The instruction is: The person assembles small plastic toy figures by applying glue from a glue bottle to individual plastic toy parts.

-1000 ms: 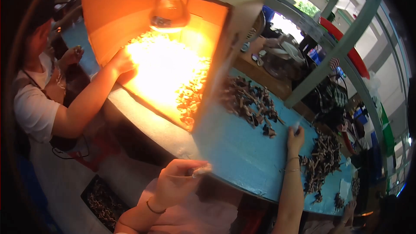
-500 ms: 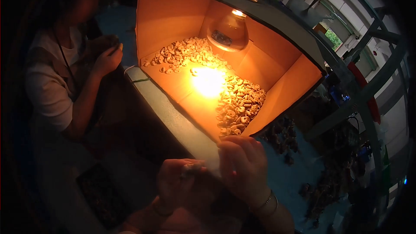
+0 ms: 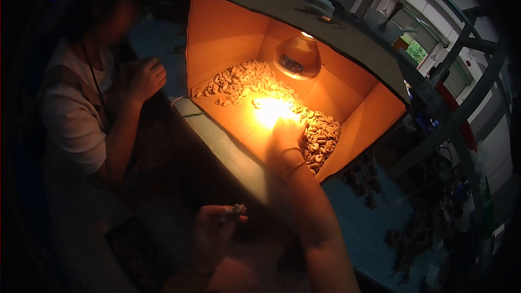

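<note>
My right hand [image 3: 289,133] reaches into an open-fronted cardboard box [image 3: 244,135], at the edge of a pile of small rounded pieces with dark holes [image 3: 323,135]. Glare washes out its fingers, so their grip does not show. Above it hangs a lit bulb [image 3: 298,57] from the box's top, throwing a bright spot on the box floor. Low in front of me, my left hand [image 3: 211,233] is closed, pinching a small knobbly greyish piece [image 3: 234,213] in its fingertips. What that piece is, I cannot make out.
A second pile of similar pieces [image 3: 244,78] lies at the box's back left. To my left a co-worker [image 3: 76,108] has both hands raised together. A dark tray [image 3: 135,252] sits low at left. Dark clustered items [image 3: 407,244] lie on a bluish surface at right.
My right hand has moved forward from the box's front edge to the pile inside. My left hand stays low with the small piece. The whole view has shifted slightly.
</note>
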`<action>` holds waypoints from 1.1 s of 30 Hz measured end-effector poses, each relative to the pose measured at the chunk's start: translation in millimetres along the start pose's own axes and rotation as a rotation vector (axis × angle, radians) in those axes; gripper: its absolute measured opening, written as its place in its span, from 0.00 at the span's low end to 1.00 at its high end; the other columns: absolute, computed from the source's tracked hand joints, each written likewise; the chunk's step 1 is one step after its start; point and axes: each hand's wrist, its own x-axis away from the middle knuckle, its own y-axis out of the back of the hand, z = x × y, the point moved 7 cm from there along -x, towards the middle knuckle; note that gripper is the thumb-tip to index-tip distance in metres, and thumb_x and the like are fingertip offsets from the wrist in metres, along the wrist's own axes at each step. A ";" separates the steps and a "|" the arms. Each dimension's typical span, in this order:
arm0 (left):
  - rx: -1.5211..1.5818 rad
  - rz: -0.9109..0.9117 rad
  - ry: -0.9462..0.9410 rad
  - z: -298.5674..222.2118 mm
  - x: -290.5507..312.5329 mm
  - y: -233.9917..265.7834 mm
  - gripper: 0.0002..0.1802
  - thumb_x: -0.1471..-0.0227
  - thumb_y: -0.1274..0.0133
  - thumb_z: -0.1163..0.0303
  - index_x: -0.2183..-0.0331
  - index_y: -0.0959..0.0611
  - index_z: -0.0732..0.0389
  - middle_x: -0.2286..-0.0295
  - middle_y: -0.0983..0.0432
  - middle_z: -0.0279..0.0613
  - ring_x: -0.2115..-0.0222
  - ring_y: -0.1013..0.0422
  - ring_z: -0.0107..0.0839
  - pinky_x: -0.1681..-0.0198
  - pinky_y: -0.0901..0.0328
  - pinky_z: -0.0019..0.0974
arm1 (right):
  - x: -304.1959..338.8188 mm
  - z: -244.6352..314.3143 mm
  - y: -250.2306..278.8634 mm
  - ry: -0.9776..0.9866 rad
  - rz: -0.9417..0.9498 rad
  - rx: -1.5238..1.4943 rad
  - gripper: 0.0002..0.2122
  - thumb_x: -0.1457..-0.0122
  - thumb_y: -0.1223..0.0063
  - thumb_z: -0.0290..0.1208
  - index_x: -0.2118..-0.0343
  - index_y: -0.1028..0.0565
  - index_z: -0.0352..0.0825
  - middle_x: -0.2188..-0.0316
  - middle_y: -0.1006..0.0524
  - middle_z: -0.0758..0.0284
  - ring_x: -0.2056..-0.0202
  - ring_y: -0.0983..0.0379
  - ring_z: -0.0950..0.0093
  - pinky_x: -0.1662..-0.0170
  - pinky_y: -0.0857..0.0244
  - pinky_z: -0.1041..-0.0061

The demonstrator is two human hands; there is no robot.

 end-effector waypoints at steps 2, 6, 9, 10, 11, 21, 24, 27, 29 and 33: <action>0.001 0.062 0.029 3.6 -0.3 -8.9 0.11 0.51 0.50 0.82 0.63 0.30 0.64 0.65 0.26 0.50 0.61 0.28 0.37 0.59 0.30 0.37 | 2.3 10.0 -5.8 0.070 0.116 -0.007 0.09 0.51 0.55 0.31 0.78 0.21 0.39 0.75 0.24 0.66 0.68 0.31 0.68 0.62 0.45 0.67; 0.062 0.129 0.004 6.1 -0.2 -22.7 0.11 0.50 0.52 0.84 0.63 0.30 0.64 0.63 0.27 0.50 0.59 0.29 0.38 0.58 0.30 0.39 | -8.0 -7.1 -17.2 -0.055 -0.135 -0.045 0.09 0.50 0.55 0.32 0.76 0.22 0.39 0.72 0.24 0.66 0.67 0.30 0.69 0.62 0.42 0.68; -0.061 0.097 0.017 -0.8 0.7 -22.0 0.11 0.49 0.52 0.74 0.62 0.31 0.65 0.63 0.27 0.52 0.62 0.28 0.40 0.58 0.32 0.41 | -12.0 5.1 -13.7 0.147 -0.288 -0.347 0.07 0.50 0.54 0.31 0.73 0.23 0.38 0.71 0.25 0.64 0.66 0.30 0.69 0.61 0.38 0.69; -0.076 0.073 0.044 -0.3 0.9 -20.2 0.11 0.49 0.52 0.74 0.62 0.31 0.65 0.63 0.27 0.52 0.63 0.28 0.40 0.58 0.32 0.41 | -14.1 8.2 -13.0 0.149 -0.293 -0.357 0.07 0.50 0.54 0.31 0.73 0.23 0.38 0.71 0.25 0.64 0.66 0.30 0.69 0.61 0.38 0.69; -0.083 0.072 0.038 -0.3 1.9 -20.5 0.11 0.49 0.52 0.74 0.62 0.31 0.65 0.63 0.27 0.52 0.63 0.28 0.40 0.58 0.32 0.41 | -14.8 12.5 -10.1 0.186 -0.326 -0.338 0.06 0.50 0.53 0.29 0.74 0.23 0.38 0.72 0.25 0.64 0.66 0.29 0.69 0.61 0.37 0.69; -0.044 -0.014 0.081 8.5 -0.6 -29.5 0.08 0.50 0.50 0.79 0.65 0.29 0.66 0.67 0.26 0.50 0.67 0.26 0.35 0.63 0.30 0.36 | 54.9 31.6 80.1 0.172 -0.224 -0.734 0.03 0.53 0.56 0.21 0.74 0.32 0.30 0.74 0.32 0.56 0.71 0.33 0.58 0.69 0.37 0.65; -0.040 -0.023 0.108 16.6 -1.2 -29.2 0.07 0.50 0.50 0.79 0.66 0.29 0.65 0.68 0.26 0.49 0.68 0.26 0.34 0.63 0.30 0.35 | 128.7 -0.9 129.1 0.250 -0.192 -0.947 0.05 0.53 0.52 0.19 0.71 0.30 0.31 0.73 0.31 0.59 0.70 0.32 0.60 0.68 0.36 0.67; -0.004 0.009 0.071 23.7 2.0 -33.1 0.08 0.50 0.51 0.81 0.65 0.29 0.65 0.67 0.26 0.49 0.68 0.26 0.34 0.63 0.29 0.35 | 188.3 -75.1 130.3 0.121 -0.098 -1.005 0.06 0.53 0.48 0.20 0.71 0.29 0.33 0.72 0.29 0.61 0.71 0.31 0.62 0.66 0.36 0.67; -0.023 0.075 0.099 31.7 7.1 -47.7 0.08 0.50 0.51 0.81 0.64 0.30 0.65 0.67 0.26 0.49 0.67 0.27 0.34 0.62 0.30 0.35 | 215.1 -138.6 121.2 0.014 -0.118 -0.690 0.05 0.53 0.47 0.21 0.71 0.28 0.34 0.72 0.29 0.61 0.70 0.30 0.62 0.64 0.36 0.66; 0.058 0.265 0.203 68.0 23.6 -87.5 0.09 0.49 0.52 0.81 0.63 0.30 0.66 0.65 0.26 0.50 0.65 0.27 0.34 0.60 0.31 0.35 | 255.9 -204.4 73.7 -0.201 0.065 -0.633 0.07 0.52 0.47 0.23 0.69 0.27 0.33 0.71 0.27 0.60 0.66 0.31 0.61 0.63 0.38 0.65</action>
